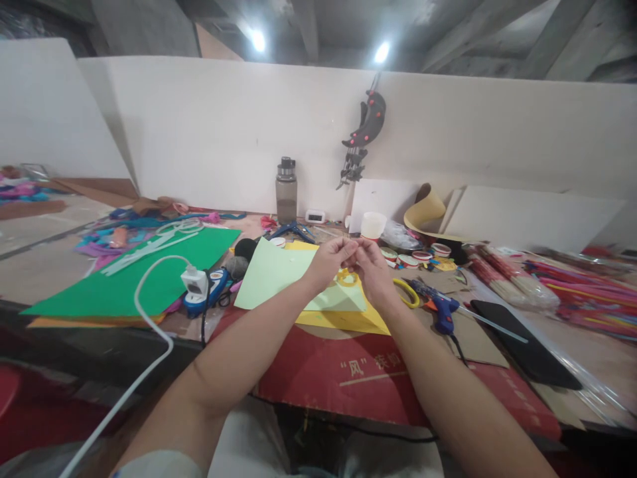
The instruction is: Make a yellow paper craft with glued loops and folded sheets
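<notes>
My left hand [332, 261] and my right hand [372, 263] meet fingertip to fingertip above the papers. Both are closed in a pinch, and whatever is between the fingers is too small or hidden to name. Just below them shows a yellow looped piece [347, 277]; I cannot tell whether it hangs from the fingers or lies on the paper. Beneath is a pale green sheet [271, 272], overlapping a yellow sheet [343, 322]. Right of my right wrist sits a yellow ring [407, 293], perhaps a tape roll or scissor handle.
A blue hot glue gun [442, 311] and a black phone-like slab [522, 342] lie at right. Green sheets [149, 279], a power strip [209, 292] and a white cable [166, 348] are at left. A bottle [286, 192] and white cup [373, 226] stand behind.
</notes>
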The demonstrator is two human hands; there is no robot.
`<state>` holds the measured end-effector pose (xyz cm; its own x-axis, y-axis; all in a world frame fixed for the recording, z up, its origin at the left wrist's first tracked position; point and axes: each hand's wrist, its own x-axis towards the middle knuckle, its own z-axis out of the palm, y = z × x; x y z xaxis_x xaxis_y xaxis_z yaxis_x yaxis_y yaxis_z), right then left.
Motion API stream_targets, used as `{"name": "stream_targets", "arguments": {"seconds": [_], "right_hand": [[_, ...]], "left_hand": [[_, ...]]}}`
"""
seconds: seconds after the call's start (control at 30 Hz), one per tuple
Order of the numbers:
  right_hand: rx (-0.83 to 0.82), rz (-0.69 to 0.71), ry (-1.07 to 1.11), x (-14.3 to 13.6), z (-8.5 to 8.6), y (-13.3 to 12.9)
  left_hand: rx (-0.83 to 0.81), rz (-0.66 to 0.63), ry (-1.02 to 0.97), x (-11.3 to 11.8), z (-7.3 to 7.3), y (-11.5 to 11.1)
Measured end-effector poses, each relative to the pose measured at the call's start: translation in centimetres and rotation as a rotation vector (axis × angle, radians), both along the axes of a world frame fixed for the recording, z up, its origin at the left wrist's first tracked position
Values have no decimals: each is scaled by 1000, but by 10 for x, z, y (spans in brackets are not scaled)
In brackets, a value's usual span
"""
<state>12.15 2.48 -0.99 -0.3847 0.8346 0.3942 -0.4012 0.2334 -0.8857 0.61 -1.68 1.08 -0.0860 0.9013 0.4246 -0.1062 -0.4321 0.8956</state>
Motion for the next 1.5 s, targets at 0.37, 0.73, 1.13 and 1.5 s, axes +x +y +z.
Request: {"name": "stream_targets", "arguments": {"seconds": [0.37, 0.73, 1.13, 1.5], "right_hand": [[-20, -4, 5, 5, 4, 4], [203, -164, -201, 8, 2, 4], [235, -173, -225, 8, -1, 9], [-129, 54, 67, 9, 7, 9]], "left_hand": [[1, -20, -24, -5, 4, 2], [62, 119, 139, -5, 4, -4], [-31, 40, 308, -15, 1, 4], [-46, -29, -120, -11, 6, 4]]}}
